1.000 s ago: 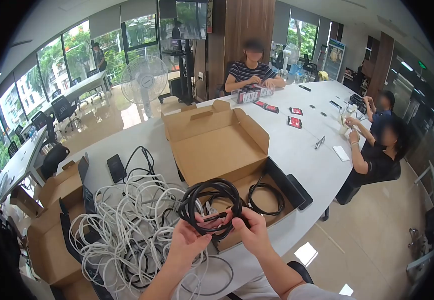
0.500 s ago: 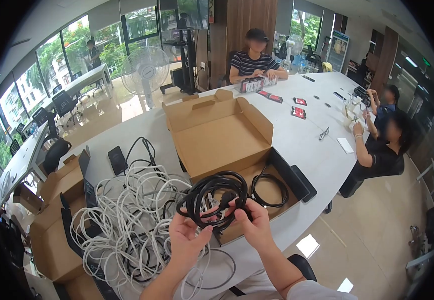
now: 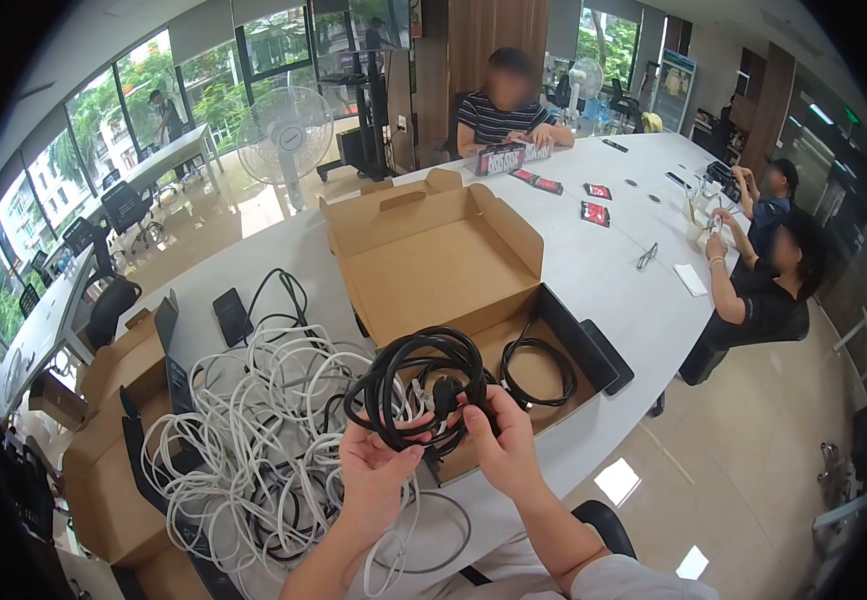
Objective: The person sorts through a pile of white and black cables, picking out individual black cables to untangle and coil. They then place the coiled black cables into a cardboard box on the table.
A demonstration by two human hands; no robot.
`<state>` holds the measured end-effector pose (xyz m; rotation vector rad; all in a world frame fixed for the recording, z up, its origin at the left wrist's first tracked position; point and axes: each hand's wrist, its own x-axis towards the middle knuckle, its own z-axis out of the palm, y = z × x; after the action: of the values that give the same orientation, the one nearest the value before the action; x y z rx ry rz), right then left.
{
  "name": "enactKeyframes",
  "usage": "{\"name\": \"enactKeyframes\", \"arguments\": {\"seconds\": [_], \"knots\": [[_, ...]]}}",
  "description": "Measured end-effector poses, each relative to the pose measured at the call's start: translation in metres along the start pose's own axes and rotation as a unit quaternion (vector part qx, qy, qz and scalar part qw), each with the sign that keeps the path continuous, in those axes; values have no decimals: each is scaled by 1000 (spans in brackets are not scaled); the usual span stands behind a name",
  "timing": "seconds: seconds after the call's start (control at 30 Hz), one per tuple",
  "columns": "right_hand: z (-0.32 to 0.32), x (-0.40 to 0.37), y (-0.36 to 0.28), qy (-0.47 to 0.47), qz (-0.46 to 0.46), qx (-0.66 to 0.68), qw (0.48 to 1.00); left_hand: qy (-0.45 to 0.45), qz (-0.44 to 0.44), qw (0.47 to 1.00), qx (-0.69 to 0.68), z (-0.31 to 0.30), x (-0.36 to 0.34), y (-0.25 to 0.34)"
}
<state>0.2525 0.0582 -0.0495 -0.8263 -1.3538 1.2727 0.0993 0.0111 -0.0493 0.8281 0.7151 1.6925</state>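
A coiled black cable (image 3: 384, 375) is held up between both hands, over the front of an open cardboard box (image 3: 414, 270). My left hand (image 3: 379, 465) grips the coil's lower left side. My right hand (image 3: 499, 440) is closed on its right side, beside a black plug (image 3: 446, 395). Inside the box, to the right, lies another black cable loop (image 3: 539, 372). A large tangle of white cables (image 3: 244, 430) spreads on the table to the left, with a few black strands among it.
A black adapter (image 3: 232, 316) rests behind the tangle. More opened boxes (image 3: 124, 450) stand at the left. A black case (image 3: 607, 357) sits by the box's right edge. Across the white table (image 3: 594, 270) sits a person (image 3: 509, 115); two others work at the right.
The black coil and both hands have shifted slightly, and the plug sits a little further left within the coil. The view has moved a little. Both hands still hold the coil.
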Motion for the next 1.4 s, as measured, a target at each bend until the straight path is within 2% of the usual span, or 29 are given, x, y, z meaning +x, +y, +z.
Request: {"name": "enactKeyframes", "arguments": {"seconds": [0.07, 0.17, 0.27, 0.47, 0.67, 0.87, 0.97, 1.17, 1.27, 1.4], "knots": [[1, -2, -2, 13, -22, -96, 995, -2, 5, 1000, 7, 0, -1, 0], [7, -7, -9, 43, -62, -126, 989, -43, 31, 998, 29, 3, -2, 3], [9, -1, 4, 104, -206, -199, 952, -84, 66, 992, 69, 0, -2, 1], [5, -7, -8, 43, -78, -133, 987, -54, 35, 997, 44, 4, -2, 9], [2, -7, -2, 26, -26, -54, 998, -33, 1, 999, 17, 3, -1, 9], [3, -6, -1, 42, -29, -7, 999, -31, 0, 999, 20, 3, 1, 8], [0, -4, -2, 36, -7, 27, 999, -17, -21, 999, -18, 2, 4, 8], [-5, -5, 2, -32, -22, 97, 995, -17, -76, 981, -175, -9, 6, 11], [-5, -5, 0, -45, -29, 103, 993, -27, -86, 975, -203, -11, 5, 12], [0, -3, 0, -46, 14, 130, 990, -30, -72, 977, -197, -8, 3, 12]]}}
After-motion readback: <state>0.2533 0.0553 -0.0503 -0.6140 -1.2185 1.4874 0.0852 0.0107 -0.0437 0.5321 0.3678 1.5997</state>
